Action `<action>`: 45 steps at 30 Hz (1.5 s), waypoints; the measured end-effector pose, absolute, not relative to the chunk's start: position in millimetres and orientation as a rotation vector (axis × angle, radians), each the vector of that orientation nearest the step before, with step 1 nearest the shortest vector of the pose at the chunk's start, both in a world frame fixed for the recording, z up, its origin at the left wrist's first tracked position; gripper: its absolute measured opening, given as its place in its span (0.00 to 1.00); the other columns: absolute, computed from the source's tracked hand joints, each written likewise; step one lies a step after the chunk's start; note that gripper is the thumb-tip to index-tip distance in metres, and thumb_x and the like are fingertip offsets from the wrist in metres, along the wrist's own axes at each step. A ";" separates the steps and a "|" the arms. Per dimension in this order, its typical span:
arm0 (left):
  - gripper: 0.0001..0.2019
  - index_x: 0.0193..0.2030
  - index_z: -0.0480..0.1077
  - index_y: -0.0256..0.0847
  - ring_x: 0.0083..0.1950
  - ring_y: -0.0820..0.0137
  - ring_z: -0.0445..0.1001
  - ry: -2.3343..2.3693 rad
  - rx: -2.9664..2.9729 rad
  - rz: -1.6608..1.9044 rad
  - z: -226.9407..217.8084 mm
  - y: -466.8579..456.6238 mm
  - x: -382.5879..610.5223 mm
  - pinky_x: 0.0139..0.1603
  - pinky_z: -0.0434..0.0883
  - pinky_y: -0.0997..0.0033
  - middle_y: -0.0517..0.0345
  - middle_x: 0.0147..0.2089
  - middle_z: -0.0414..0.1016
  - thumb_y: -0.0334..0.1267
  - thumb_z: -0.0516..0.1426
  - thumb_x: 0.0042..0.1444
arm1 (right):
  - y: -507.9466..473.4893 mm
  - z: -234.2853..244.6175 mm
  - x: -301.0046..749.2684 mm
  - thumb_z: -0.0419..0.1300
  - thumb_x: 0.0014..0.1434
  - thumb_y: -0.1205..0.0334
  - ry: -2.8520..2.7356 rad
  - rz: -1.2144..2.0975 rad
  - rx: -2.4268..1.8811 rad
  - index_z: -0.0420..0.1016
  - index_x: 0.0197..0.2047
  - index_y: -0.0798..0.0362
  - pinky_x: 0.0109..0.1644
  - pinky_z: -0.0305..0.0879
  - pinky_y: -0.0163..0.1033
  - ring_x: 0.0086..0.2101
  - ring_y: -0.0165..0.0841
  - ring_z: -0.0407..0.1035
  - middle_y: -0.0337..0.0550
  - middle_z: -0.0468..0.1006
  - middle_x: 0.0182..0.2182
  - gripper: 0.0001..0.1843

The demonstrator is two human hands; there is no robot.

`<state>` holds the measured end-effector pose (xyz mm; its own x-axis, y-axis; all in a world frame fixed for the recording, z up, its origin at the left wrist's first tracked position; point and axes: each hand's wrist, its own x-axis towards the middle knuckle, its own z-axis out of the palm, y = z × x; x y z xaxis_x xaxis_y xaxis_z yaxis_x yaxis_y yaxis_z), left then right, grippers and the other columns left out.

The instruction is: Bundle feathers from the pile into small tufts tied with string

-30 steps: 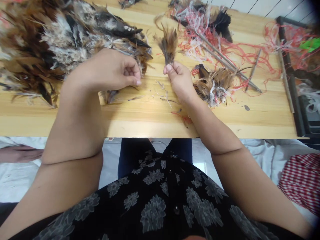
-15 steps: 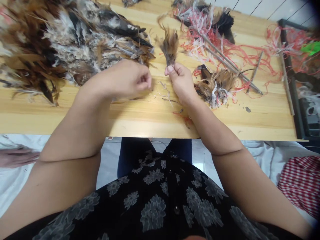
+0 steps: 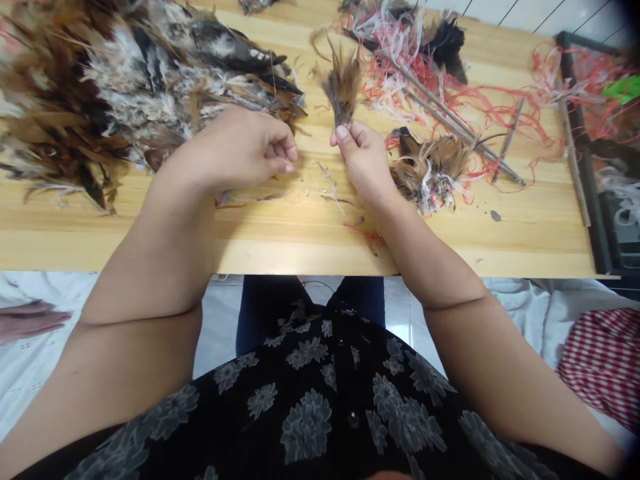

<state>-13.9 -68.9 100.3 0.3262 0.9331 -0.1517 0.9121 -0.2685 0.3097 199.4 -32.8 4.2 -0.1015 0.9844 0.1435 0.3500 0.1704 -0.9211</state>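
Between the thumb and fingers of my right hand (image 3: 364,157) is a small bunch of brown feathers (image 3: 343,87), gripped at its base with the tips pointing away from me. My left hand (image 3: 250,147) hovers in front of a large heap of feathers (image 3: 165,73), brown, black and pale grey. Its fingers are loosely curled, with a gap between them and the thumb, and nothing shows in them. A tied bundle of brown feathers (image 3: 433,170) with white and red strands lies to the right of my right hand. Feather scraps (image 3: 333,190) lie on the wood between my hands.
Red and white plastic strands (image 3: 395,47) tangle at the back right around thin sticks (image 3: 450,120). A dark-framed tray (image 3: 583,153) stands at the table's right end. Another person's hand (image 3: 33,320) rests on white cloth at the left; red checked cloth (image 3: 600,367) lies at the right.
My left hand has shifted slightly left and its curled fingers have loosened, with the thumb now apart. The right hand keeps its hold on the feather bunch almost in place.
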 end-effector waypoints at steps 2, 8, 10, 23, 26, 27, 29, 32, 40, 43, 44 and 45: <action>0.15 0.53 0.87 0.35 0.52 0.57 0.82 1.720 2.309 0.131 104.2 -71.2 -16.2 0.62 0.73 0.63 0.50 0.49 0.87 0.31 0.59 0.67 | -32.6 4.9 199.8 0.56 0.82 0.58 -1.593 0.942 -1.316 0.74 0.38 0.52 0.51 0.64 0.38 0.34 0.28 0.63 0.34 0.60 0.28 0.18; 0.13 0.48 0.87 0.37 0.43 0.62 0.79 1.854 2.278 0.007 111.7 -65.3 -46.6 0.59 0.73 0.63 0.58 0.39 0.80 0.30 0.59 0.65 | -30.6 2.0 201.2 0.57 0.82 0.57 -1.604 0.920 -1.320 0.74 0.37 0.52 0.50 0.64 0.38 0.34 0.28 0.62 0.33 0.61 0.28 0.18; 0.12 0.50 0.86 0.39 0.42 0.62 0.79 1.814 2.284 -0.178 113.3 -62.8 -48.2 0.55 0.73 0.63 0.60 0.40 0.81 0.30 0.62 0.65 | -30.3 1.2 201.3 0.56 0.82 0.58 -1.606 0.913 -1.321 0.74 0.38 0.52 0.50 0.64 0.38 0.34 0.28 0.63 0.33 0.61 0.28 0.18; 0.08 0.42 0.80 0.44 0.38 0.60 0.74 1.708 2.404 -0.004 97.1 -59.5 -44.7 0.54 0.75 0.57 0.54 0.40 0.83 0.40 0.59 0.64 | -26.7 -8.9 203.5 0.58 0.80 0.49 -1.593 0.933 -1.250 0.72 0.37 0.50 0.55 0.70 0.42 0.36 0.30 0.67 0.35 0.64 0.29 0.20; 0.13 0.47 0.81 0.43 0.42 0.62 0.77 1.703 2.196 0.537 93.3 -63.6 -35.1 0.55 0.77 0.59 0.53 0.45 0.86 0.46 0.59 0.65 | -27.1 -8.2 203.3 0.59 0.79 0.50 -1.577 0.943 -1.258 0.72 0.37 0.50 0.58 0.72 0.43 0.39 0.32 0.70 0.35 0.63 0.29 0.19; 0.14 0.50 0.81 0.43 0.44 0.62 0.78 1.692 2.111 0.648 90.8 -64.1 -31.3 0.55 0.78 0.60 0.53 0.48 0.87 0.47 0.59 0.66 | -27.4 -7.4 203.1 0.59 0.79 0.51 -1.574 0.945 -1.259 0.73 0.37 0.50 0.59 0.72 0.43 0.40 0.32 0.70 0.35 0.63 0.29 0.18; 0.19 0.58 0.80 0.44 0.49 0.60 0.81 1.652 2.017 0.752 85.2 -63.4 -25.5 0.57 0.79 0.60 0.52 0.57 0.87 0.49 0.61 0.66 | -28.1 -5.3 203.1 0.59 0.79 0.50 -1.572 0.943 -1.251 0.73 0.37 0.50 0.60 0.72 0.44 0.42 0.33 0.72 0.36 0.63 0.29 0.19; 0.24 0.66 0.77 0.40 0.56 0.57 0.81 1.694 2.042 0.814 82.6 -61.3 -22.9 0.62 0.78 0.58 0.48 0.66 0.83 0.49 0.62 0.68 | -28.0 -3.0 204.5 0.57 0.80 0.48 -1.570 0.923 -1.233 0.72 0.37 0.50 0.60 0.71 0.44 0.44 0.34 0.73 0.37 0.65 0.31 0.20; 0.16 0.39 0.79 0.43 0.51 0.51 0.82 1.743 2.221 0.187 84.5 -66.2 -20.8 0.62 0.74 0.54 0.51 0.39 0.83 0.54 0.62 0.65 | -22.7 -8.3 208.5 0.57 0.80 0.42 -1.552 0.879 -1.243 0.71 0.36 0.50 0.58 0.72 0.43 0.42 0.34 0.72 0.37 0.68 0.31 0.24; 0.15 0.36 0.79 0.47 0.52 0.49 0.82 1.630 2.247 0.132 73.1 -66.1 -16.4 0.61 0.75 0.54 0.55 0.34 0.80 0.56 0.67 0.61 | -21.8 -11.0 208.5 0.58 0.79 0.41 -1.559 0.857 -1.255 0.71 0.37 0.49 0.58 0.72 0.44 0.41 0.33 0.72 0.36 0.66 0.30 0.24; 0.14 0.37 0.80 0.48 0.54 0.49 0.82 1.615 2.243 0.157 70.9 -66.7 -13.5 0.62 0.75 0.53 0.55 0.36 0.81 0.55 0.67 0.61 | -21.6 -11.5 208.4 0.58 0.79 0.41 -1.561 0.850 -1.257 0.71 0.36 0.50 0.58 0.71 0.44 0.40 0.33 0.71 0.36 0.66 0.30 0.24; 0.12 0.40 0.81 0.47 0.56 0.49 0.83 1.615 2.236 0.178 70.0 -67.8 -9.9 0.63 0.75 0.52 0.54 0.39 0.83 0.53 0.67 0.62 | -21.4 -11.9 208.3 0.59 0.79 0.42 -1.566 0.845 -1.258 0.72 0.36 0.50 0.58 0.71 0.43 0.40 0.32 0.71 0.36 0.66 0.30 0.24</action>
